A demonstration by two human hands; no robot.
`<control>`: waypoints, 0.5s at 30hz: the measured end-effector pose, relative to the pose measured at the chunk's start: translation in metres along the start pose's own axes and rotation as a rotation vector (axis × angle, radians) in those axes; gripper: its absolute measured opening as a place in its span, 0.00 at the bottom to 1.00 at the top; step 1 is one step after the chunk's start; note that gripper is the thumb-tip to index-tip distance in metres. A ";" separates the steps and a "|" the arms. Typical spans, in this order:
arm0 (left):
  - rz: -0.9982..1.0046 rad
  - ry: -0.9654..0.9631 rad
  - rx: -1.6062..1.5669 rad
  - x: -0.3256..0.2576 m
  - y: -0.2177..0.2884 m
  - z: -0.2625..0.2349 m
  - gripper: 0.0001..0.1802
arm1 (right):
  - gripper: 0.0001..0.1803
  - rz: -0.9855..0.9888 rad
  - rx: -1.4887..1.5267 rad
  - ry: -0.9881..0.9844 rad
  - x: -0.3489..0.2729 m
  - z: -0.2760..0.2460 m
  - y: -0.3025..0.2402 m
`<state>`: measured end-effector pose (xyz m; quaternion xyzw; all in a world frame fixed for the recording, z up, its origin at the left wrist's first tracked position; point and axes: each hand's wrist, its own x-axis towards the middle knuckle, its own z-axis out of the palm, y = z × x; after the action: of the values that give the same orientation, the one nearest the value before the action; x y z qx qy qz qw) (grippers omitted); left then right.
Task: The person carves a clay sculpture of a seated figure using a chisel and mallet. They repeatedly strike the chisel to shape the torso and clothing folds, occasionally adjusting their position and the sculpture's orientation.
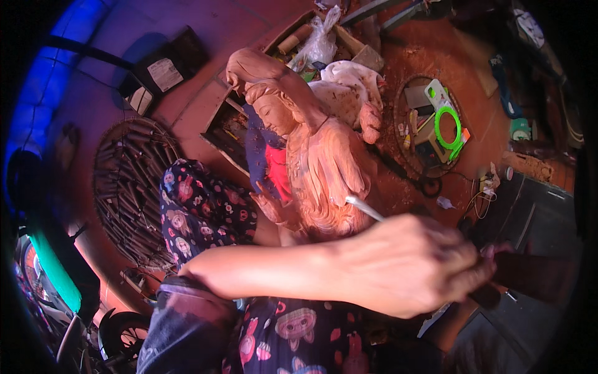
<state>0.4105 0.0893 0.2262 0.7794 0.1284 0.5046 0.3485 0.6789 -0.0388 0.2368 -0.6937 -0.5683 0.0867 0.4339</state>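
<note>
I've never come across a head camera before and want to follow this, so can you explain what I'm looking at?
There's no machine: it's a person working with bare hands. The one picture comes from a wide fisheye camera on their head, looking down, which is why edges bend. The left hand crosses to the right, holding a thin metal chisel with its tip at a carved wooden statue. I can't make out the right hand behind it. Below are patterned trousers. On the floor, many dark rods lie at left, and a green ring at right.
</note>
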 end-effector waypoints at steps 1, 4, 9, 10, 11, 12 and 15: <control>-0.087 -0.018 0.017 -0.008 0.003 -0.015 0.19 | 0.37 -0.040 -0.071 0.069 -0.005 -0.007 0.001; -0.327 -0.021 0.313 -0.056 0.000 -0.093 0.21 | 0.38 -0.082 -0.362 0.176 -0.019 -0.026 0.000; -0.957 0.503 0.682 -0.203 -0.003 -0.238 0.20 | 0.31 -0.008 -0.446 0.282 -0.037 -0.048 -0.018; -0.958 0.512 0.697 -0.237 0.004 -0.266 0.20 | 0.25 -0.067 -0.480 0.221 -0.039 -0.053 -0.025; -1.068 0.527 0.842 -0.273 0.014 -0.288 0.20 | 0.20 -0.208 -0.647 0.096 -0.041 -0.058 -0.031; -1.144 0.538 0.957 -0.308 0.026 -0.303 0.20 | 0.19 -0.265 -0.614 0.092 -0.042 -0.062 -0.035; -1.537 0.457 1.245 -0.409 0.068 -0.322 0.22 | 0.17 -0.380 -0.471 0.022 -0.042 -0.072 -0.033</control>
<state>-0.0694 -0.0523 0.0673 0.4137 0.8985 0.1243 0.0775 0.6852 -0.1123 0.2876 -0.6575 -0.6876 -0.1376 0.2757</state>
